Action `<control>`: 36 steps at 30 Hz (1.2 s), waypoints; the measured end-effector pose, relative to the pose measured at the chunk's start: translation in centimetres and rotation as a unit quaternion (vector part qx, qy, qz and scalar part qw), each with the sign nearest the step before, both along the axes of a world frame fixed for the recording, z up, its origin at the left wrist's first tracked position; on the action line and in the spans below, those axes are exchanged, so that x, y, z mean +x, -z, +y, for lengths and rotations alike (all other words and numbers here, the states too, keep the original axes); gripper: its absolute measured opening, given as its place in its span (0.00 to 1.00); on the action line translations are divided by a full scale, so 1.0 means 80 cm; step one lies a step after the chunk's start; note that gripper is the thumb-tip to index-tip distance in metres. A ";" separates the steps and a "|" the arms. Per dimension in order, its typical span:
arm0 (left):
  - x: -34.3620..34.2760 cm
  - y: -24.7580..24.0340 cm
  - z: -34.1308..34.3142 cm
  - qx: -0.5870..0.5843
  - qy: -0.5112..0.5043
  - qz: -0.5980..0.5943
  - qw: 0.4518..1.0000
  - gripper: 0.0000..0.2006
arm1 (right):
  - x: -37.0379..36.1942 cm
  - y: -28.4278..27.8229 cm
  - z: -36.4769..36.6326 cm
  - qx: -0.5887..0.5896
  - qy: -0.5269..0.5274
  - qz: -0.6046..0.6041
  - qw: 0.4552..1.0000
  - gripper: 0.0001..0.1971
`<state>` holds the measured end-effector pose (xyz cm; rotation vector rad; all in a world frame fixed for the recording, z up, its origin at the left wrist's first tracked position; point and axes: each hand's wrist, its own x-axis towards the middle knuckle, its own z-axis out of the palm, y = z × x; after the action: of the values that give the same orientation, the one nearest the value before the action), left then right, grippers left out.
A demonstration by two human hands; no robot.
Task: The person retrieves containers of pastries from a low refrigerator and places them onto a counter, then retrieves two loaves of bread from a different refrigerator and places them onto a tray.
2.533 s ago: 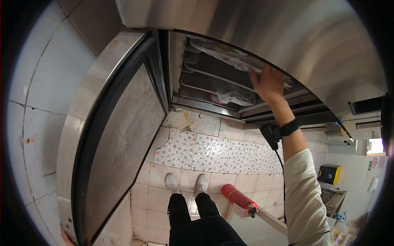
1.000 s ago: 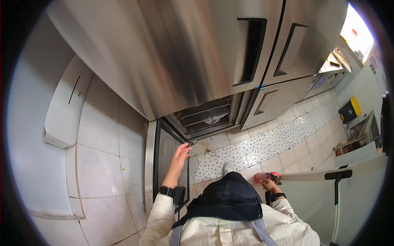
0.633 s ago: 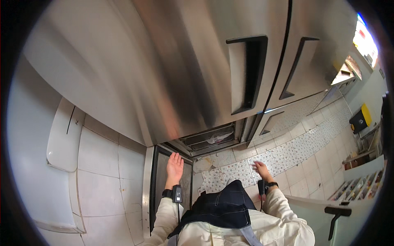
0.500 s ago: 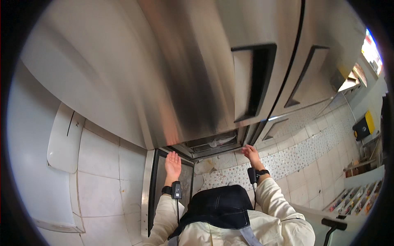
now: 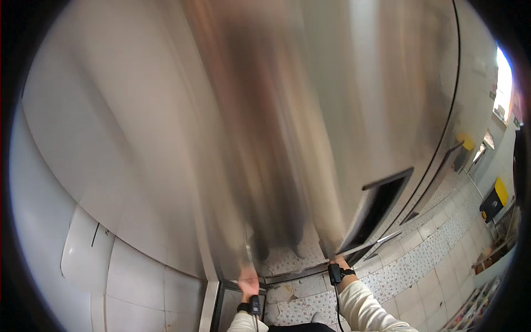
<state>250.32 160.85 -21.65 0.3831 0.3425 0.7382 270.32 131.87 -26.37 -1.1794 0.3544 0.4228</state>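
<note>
Reaching low at the steel fridge [image 5: 265, 138] ahead, the left hand [image 5: 249, 283] looks open, palm up and empty, near the open lower door [image 5: 228, 309]. The right hand [image 5: 339, 259] is below the recessed handle [image 5: 379, 207], mostly hidden; its grip cannot be told.

I've got white wall tiles [image 5: 135, 260] at left, dark grout lines, next to a pale rounded box [image 5: 83, 246] with a thin dark slit. Floor: plain pale tiles [image 5: 430, 283] plus a pebble-patterned strip [image 5: 395, 275] curving off right. Far right I see a black bin [image 5: 492, 205] with yellow on top, a bright window [image 5: 503, 86] above, and, lower, a rack of small colourful items [image 5: 474, 310], too small to read.
</note>
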 end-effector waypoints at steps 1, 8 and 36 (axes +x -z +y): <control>-0.004 0.013 0.000 0.009 -0.025 0.010 1.000 0.13 | -0.001 0.001 0.000 0.000 0.002 0.002 1.000 0.11; -0.029 0.078 0.031 0.102 0.078 0.143 0.981 0.13 | 0.000 0.005 0.004 -0.004 0.020 0.012 1.000 0.11; -0.036 0.117 0.039 0.102 0.110 0.269 0.952 0.17 | 0.043 0.000 0.028 -0.006 0.031 -0.013 0.999 0.10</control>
<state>247.46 163.95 -31.03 0.8097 0.7261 0.4403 273.75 134.10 -26.38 -1.1808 0.3698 0.3520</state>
